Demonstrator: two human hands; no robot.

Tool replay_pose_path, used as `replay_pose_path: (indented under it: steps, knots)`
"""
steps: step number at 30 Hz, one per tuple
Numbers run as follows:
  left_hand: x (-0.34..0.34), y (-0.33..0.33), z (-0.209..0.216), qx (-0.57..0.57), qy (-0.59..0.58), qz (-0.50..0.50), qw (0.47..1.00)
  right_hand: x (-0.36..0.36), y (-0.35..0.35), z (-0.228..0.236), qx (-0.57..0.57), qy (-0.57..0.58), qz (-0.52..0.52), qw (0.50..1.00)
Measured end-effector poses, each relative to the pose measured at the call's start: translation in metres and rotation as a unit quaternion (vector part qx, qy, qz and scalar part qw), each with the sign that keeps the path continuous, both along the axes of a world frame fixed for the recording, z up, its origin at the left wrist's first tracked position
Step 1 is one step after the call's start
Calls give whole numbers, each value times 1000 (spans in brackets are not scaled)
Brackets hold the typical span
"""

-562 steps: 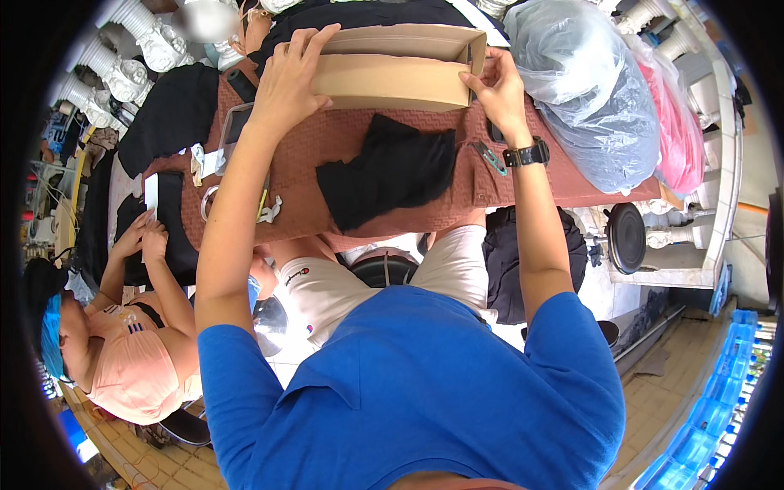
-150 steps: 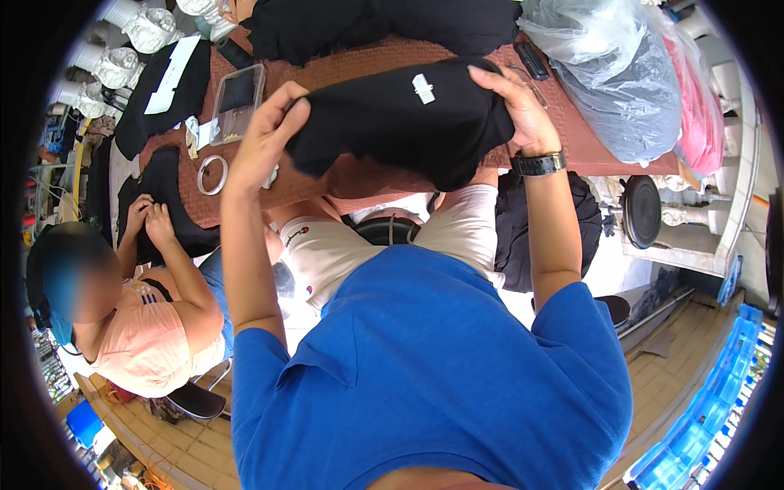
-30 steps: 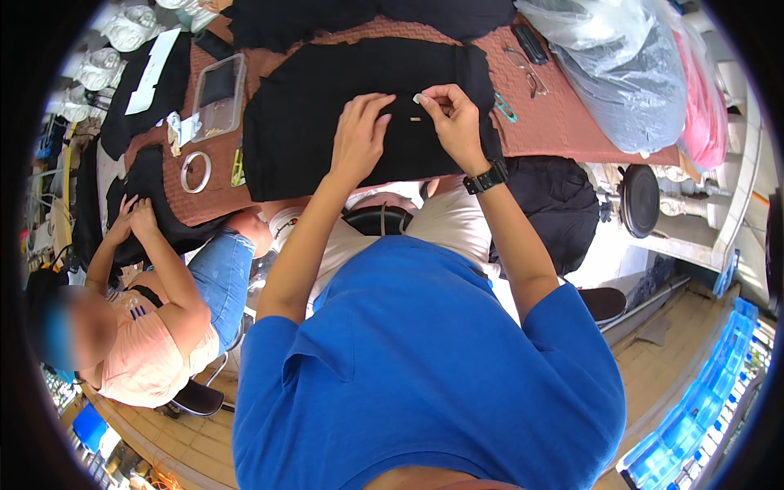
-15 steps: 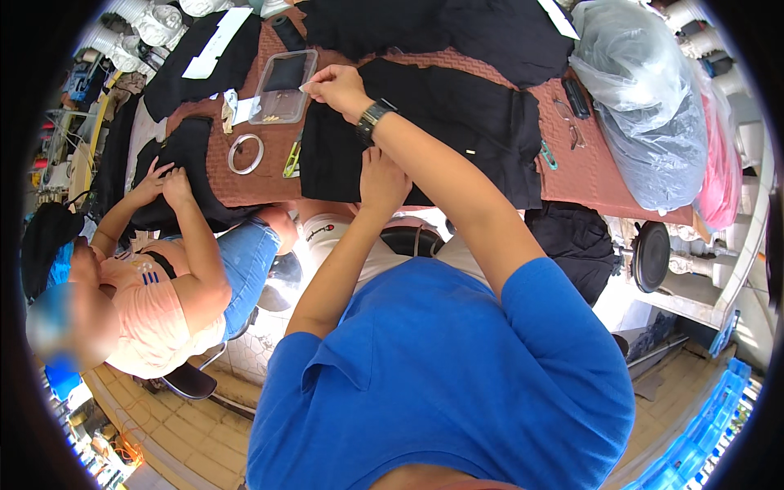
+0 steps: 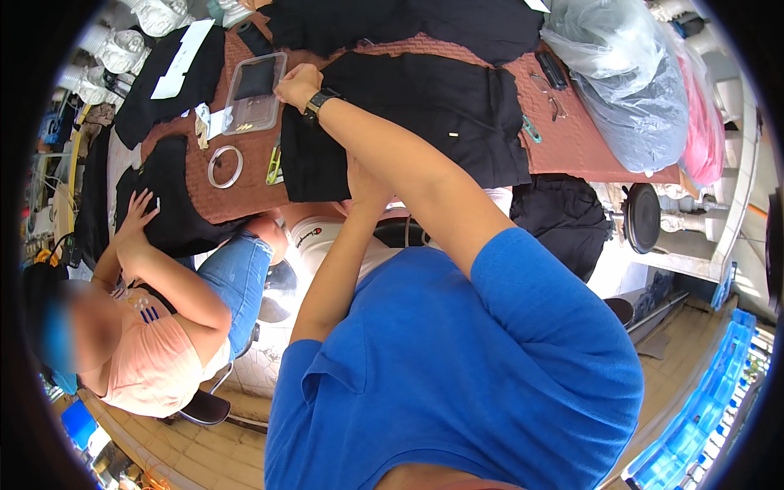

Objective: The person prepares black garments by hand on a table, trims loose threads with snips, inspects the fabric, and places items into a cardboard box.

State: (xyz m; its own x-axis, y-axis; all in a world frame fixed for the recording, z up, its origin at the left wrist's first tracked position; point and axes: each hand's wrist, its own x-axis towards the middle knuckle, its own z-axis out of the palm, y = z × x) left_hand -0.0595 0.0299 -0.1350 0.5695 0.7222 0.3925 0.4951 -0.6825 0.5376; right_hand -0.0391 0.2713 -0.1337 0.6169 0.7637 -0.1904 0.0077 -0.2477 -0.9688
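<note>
My right hand (image 5: pixel 300 86) is closed, fingertips curled down at the right side of a clear plastic box (image 5: pixel 265 124). Whatever its fingers hold is hidden. Beneath that wrist lies a black fabric piece (image 5: pixel 408 98), spread flat, with a small pale strip (image 5: pixel 453 134) on it. My left hand (image 5: pixel 367 186) rests at the fabric's near edge, its fingers covered by my right forearm. Left of the fabric are green thread snips (image 5: pixel 274 166) and a white ring-shaped roll (image 5: pixel 214 168).
More black fabric (image 5: pixel 392 20) lies across the far side of the brown table (image 5: pixel 245 196). Other snips (image 5: pixel 531 129), glasses (image 5: pixel 557 106) and a filled plastic bag (image 5: pixel 629 98) are at the right. A co-worker's hand (image 5: pixel 135 216) is over black fabric at the left.
My right hand has drawn its fingers in and lowered beside the box. My left fingers have slipped behind my right forearm. The co-worker's hands have shifted toward the co-worker's body.
</note>
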Motion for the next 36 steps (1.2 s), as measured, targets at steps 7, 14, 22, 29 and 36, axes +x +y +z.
replay_pose_path:
  steps: [7, 14, 22, 29, 36]
  knots:
    - [1, 9, -2, 82, 141, 26, 986, 14, -57, 45, 55, -180, 88, 978]
    - [-2, 2, 39, -6, -123, 18, 992, 208, -190, 49, 27, -581, 31, 813]
    - [17, -8, 45, -92, -160, -14, 983, 310, -256, 11, 13, -515, 46, 856]
    - [4, -25, 56, -167, -161, 1, 973, 307, -264, 43, 48, -362, 15, 931]
    - [9, -49, 44, -348, -220, 33, 910, 237, -278, 170, 164, -382, 112, 903]
